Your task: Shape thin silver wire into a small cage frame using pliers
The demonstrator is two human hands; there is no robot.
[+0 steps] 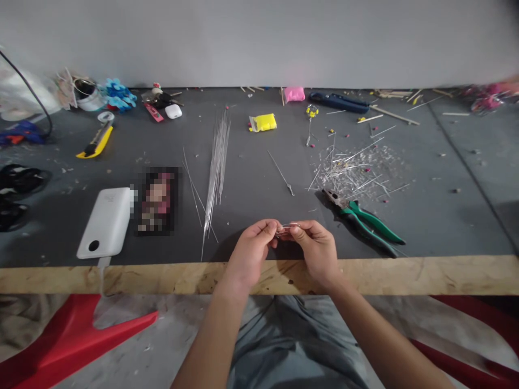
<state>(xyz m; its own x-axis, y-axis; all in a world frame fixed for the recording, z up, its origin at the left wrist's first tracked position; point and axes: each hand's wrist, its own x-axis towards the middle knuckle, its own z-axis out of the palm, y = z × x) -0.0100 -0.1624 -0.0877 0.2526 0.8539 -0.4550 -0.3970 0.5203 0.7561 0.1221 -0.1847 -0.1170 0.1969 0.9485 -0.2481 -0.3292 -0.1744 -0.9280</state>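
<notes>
My left hand (251, 248) and my right hand (316, 246) meet just above the table's near wooden edge (405, 275). Both pinch a short, thin, bent piece of metal wire (288, 227) between fingertips and thumbs. A bundle of long straight wires (217, 167) lies on the dark mat (438, 210) ahead and left of my hands. Green-handled pliers (367, 220) rest just right of my right hand. Behind the pliers is a heap of cut wire scraps (352, 167). A single wire with a small end piece (280, 173) lies ahead of my hands.
A white power bank (106, 221) and a phone (157, 201) lie at the left. Farther back are a yellow utility knife (96, 142), a yellow clay pack (264, 122), a pink clay pack (294, 94), a white earbud case (173, 111), a blue tool (338, 101) and wooden sticks (393, 114). A red plastic chair (73, 335) is below left.
</notes>
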